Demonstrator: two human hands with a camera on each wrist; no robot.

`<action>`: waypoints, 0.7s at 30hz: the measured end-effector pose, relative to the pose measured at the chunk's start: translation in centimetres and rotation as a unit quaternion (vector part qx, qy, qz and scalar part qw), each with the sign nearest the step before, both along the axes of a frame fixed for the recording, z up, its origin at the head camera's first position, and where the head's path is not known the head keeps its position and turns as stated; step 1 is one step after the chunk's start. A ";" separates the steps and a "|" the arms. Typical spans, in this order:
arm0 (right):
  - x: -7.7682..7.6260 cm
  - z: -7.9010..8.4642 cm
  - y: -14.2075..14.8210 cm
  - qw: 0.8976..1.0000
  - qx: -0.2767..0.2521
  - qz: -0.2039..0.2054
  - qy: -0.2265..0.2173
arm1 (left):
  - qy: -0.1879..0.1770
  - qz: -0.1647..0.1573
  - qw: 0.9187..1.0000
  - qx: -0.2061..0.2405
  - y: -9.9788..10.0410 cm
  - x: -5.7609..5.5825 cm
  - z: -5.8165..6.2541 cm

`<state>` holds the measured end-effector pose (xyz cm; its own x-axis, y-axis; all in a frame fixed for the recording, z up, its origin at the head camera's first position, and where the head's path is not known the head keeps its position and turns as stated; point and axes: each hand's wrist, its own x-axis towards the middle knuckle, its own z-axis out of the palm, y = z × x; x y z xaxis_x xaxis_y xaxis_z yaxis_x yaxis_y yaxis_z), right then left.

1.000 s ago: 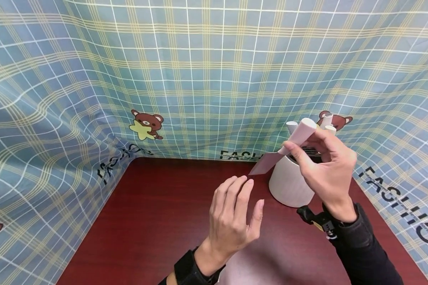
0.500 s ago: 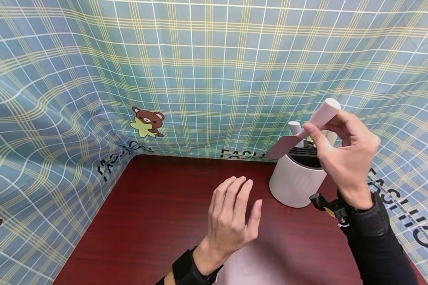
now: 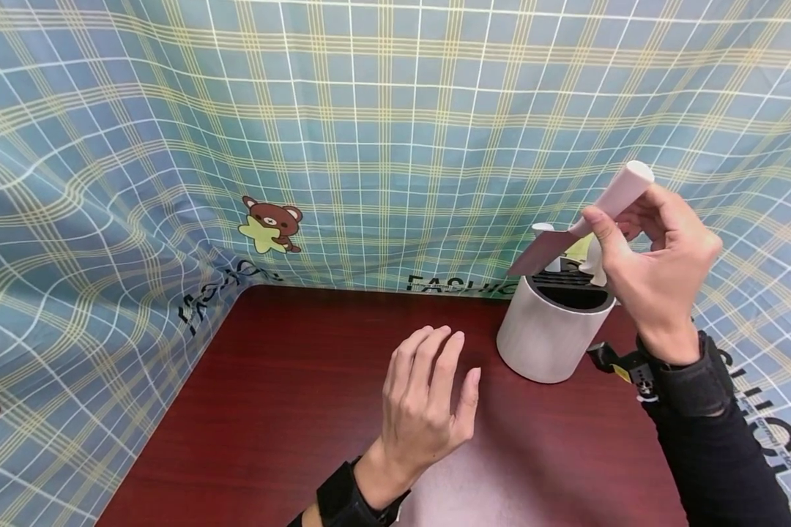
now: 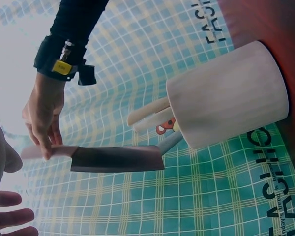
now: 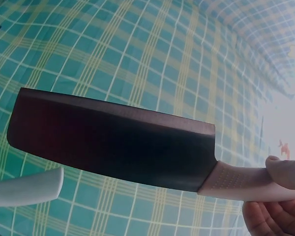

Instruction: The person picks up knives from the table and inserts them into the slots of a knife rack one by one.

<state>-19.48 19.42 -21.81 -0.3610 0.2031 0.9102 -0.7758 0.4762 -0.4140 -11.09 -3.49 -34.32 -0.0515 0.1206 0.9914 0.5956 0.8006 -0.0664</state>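
My right hand (image 3: pixel 666 252) pinches the pink handle (image 5: pixel 231 182) of a broad-bladed kitchen knife (image 3: pixel 542 252), thumb on one side and fingers on the other. The knife is tilted, its blade angled down and left over a round white knife block (image 3: pixel 550 337). In the left wrist view the blade (image 4: pixel 118 158) is outside the block, its end overlapping a pale blue handle (image 4: pixel 171 142). My left hand (image 3: pixel 425 399) hovers over the table with fingers loosely extended, holding nothing.
Several other pale handles, such as a beige handle (image 4: pixel 148 111), stick out of the block's slotted black top (image 3: pixel 570 293). A dark red table (image 3: pixel 290 395) lies below. Checked blue cloth (image 3: pixel 369 146) hangs behind and at both sides.
My right hand has moved up and to the right with the knife, uncovering more of the block's top. The left hand has hardly moved.
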 end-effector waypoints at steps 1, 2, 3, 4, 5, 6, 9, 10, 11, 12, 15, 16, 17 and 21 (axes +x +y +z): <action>-0.2 0.0 0.2 1.000 0.001 -0.005 0.000 | 0.000 0.000 1.000 0.000 0.0 0.0 0.0; -0.3 0.0 0.3 1.000 0.003 -0.011 0.001 | -0.001 0.000 1.000 0.001 0.0 0.0 0.0; -0.5 0.0 0.5 1.000 0.006 -0.018 0.000 | -0.002 -0.001 1.000 0.002 0.0 0.0 0.0; -0.7 0.0 0.7 1.000 0.008 -0.022 0.001 | -0.003 -0.002 1.000 0.002 0.0 0.0 0.0; -0.8 0.0 0.8 1.000 0.008 -0.026 0.001 | -0.004 -0.002 1.000 0.003 0.0 0.0 0.0; -1.0 0.0 0.9 1.000 0.008 -0.030 0.002 | -0.005 -0.004 1.000 0.004 0.0 0.0 0.0; -1.4 0.0 1.2 0.999 0.007 -0.037 0.004 | -0.008 -0.005 1.000 0.005 0.0 0.2 -0.2; -1.5 0.0 1.3 0.999 0.006 -0.039 0.005 | -0.009 -0.005 1.000 0.005 0.0 0.2 -0.2; -1.6 -0.1 1.5 0.999 0.006 -0.041 0.004 | -0.010 -0.005 1.000 0.005 0.0 0.2 -0.3; -1.7 -0.1 1.6 0.999 0.006 -0.042 0.005 | -0.009 -0.005 1.000 0.005 0.0 0.2 -0.3; -2.0 -0.1 2.0 0.999 0.006 -0.051 0.004 | -0.007 -0.006 1.000 0.005 -0.1 0.2 -0.2; -2.1 -0.1 2.2 0.999 0.005 -0.054 0.004 | -0.006 -0.005 1.000 0.005 -0.1 0.2 -0.2; -2.3 -0.1 2.3 0.998 0.004 -0.056 0.004 | -0.006 -0.005 1.000 0.006 -0.1 0.2 -0.2; -2.7 -0.2 2.9 0.998 0.007 -0.065 0.001 | -0.004 -0.005 1.000 0.006 -0.1 0.2 -0.1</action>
<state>-22.20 22.31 -22.03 -0.3302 0.2364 0.9138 -0.7078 0.5786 -0.4054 -10.93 -3.56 -34.44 -0.0588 0.1085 0.9923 0.6044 0.7950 -0.0511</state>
